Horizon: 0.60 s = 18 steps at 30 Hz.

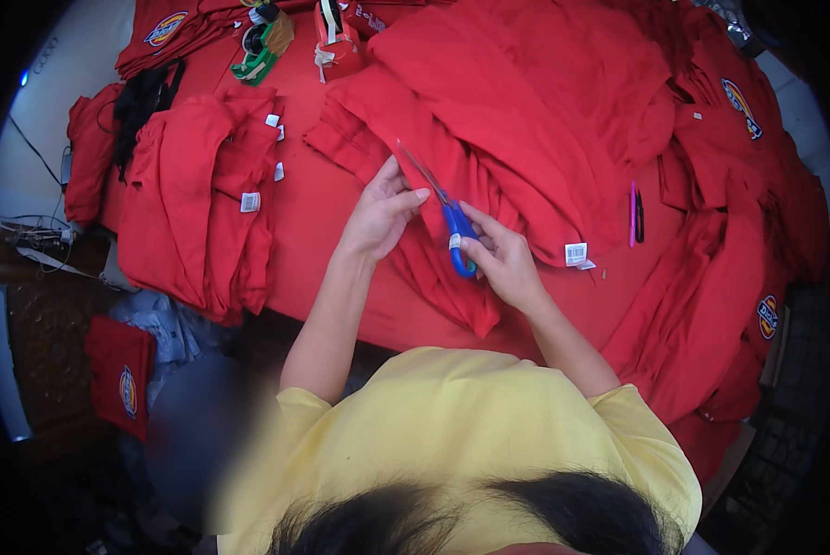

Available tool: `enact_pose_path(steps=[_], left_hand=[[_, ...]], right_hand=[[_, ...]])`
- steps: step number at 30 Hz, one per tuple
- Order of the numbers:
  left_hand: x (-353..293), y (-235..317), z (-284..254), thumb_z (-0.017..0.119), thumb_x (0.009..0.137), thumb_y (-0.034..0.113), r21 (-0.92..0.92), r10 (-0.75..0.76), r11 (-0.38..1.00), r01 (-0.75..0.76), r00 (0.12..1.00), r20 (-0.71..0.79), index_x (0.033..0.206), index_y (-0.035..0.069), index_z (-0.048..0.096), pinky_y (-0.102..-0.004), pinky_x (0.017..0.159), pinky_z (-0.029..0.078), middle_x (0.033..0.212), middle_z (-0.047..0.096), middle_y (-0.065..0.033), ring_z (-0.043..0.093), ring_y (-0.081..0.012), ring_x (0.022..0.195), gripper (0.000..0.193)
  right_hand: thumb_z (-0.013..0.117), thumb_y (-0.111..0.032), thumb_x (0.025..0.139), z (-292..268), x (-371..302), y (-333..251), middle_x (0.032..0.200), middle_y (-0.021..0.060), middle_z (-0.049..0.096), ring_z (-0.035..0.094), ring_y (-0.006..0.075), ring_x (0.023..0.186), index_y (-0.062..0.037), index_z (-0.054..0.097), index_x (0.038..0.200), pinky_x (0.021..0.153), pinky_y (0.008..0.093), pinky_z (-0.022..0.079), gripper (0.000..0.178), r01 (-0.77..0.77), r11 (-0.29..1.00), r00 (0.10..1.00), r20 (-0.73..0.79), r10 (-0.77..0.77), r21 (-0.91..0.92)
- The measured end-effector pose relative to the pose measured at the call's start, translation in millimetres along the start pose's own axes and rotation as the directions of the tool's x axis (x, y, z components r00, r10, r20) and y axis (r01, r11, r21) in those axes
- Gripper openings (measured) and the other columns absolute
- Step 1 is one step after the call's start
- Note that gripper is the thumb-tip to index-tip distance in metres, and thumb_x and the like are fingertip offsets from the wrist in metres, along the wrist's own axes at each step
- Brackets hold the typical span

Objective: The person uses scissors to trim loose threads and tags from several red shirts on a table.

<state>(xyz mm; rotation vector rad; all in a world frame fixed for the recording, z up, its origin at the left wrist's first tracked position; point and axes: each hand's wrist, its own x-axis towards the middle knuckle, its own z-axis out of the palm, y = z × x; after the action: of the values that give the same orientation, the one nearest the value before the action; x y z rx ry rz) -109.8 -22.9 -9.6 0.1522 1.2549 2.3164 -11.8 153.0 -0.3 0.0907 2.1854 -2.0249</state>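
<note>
"How would you handle those blue-handled scissors well here?"

"I'd judge it close work: short, small movements of the blade tips, with the red garment beneath smoothed out. I'd watch that no fold slips between the blades, and mind the left thumb, which sits right by the metal."

"Where do they lie in the grip?"

"The right hand has its grip clamped on the handle, and the loops poke out past its thumb toward the person. The blades slant up and leftward from there, passing just beside the left hand, over the cloth."

"Is that left grip closed as well?"

"I can't tell. Its thumb and fingers curl near the blades, but whether they pinch anything doesn't show."

"And around them?"

"The garment lies on the red table. Folded red garments sit to the left, a white barcode tag and a pink pen to the right, a green tape dispenser toward the far edge."
</note>
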Motion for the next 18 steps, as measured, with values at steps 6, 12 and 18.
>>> enact_pose_path(steps=[6, 12, 18], left_hand=[[12.9, 6.0, -4.1, 0.055, 0.083, -0.006, -0.191, -0.028, 0.982, 0.01, 0.995, -0.092, 0.13, 0.002, 0.045, -0.0304, 0.089, 0.046, 0.113, 0.059, -0.0073, 0.057, -0.0159, 0.102, 0.048], [25.9, 14.2, -16.7, 0.053, 0.083, -0.008, -0.026, 0.027, 0.999, -0.027, 1.0, 0.002, 0.131, 0.003, 0.045, -0.0287, 0.097, 0.04, 0.125, 0.054, -0.0091, 0.051, -0.0171, 0.115, 0.05], [27.6, 20.9, -13.6, 0.055, 0.083, -0.005, -0.015, 0.033, 0.999, -0.033, 0.999, -0.023, 0.125, 0.0, 0.048, -0.0291, 0.088, 0.045, 0.111, 0.06, -0.0077, 0.058, -0.0161, 0.1, 0.044]], right_hand=[[0.051, -0.012, 0.092, -5.4, 11.7, 12.3, 0.089, 0.0038, 0.059, 0.055, 0.0054, 0.066, 0.0003, 0.043, 0.134, 0.052, 0.0202, 0.046, 0.045, -0.096, 0.987, 0.995, 0.025, 0.094, 0.132], [0.055, -0.015, 0.091, 4.0, 28.6, 20.1, 0.089, 0.0053, 0.06, 0.055, 0.0068, 0.059, 0.0036, 0.043, 0.133, 0.054, 0.0205, 0.047, 0.048, 0.16, 0.986, 0.985, -0.052, -0.163, -0.043], [0.057, -0.017, 0.09, -3.0, 40.3, 7.7, 0.085, 0.005, 0.061, 0.054, 0.0072, 0.055, 0.0005, 0.046, 0.132, 0.054, 0.0206, 0.046, 0.046, -0.051, 0.999, 0.999, -0.013, 0.051, -0.004]])
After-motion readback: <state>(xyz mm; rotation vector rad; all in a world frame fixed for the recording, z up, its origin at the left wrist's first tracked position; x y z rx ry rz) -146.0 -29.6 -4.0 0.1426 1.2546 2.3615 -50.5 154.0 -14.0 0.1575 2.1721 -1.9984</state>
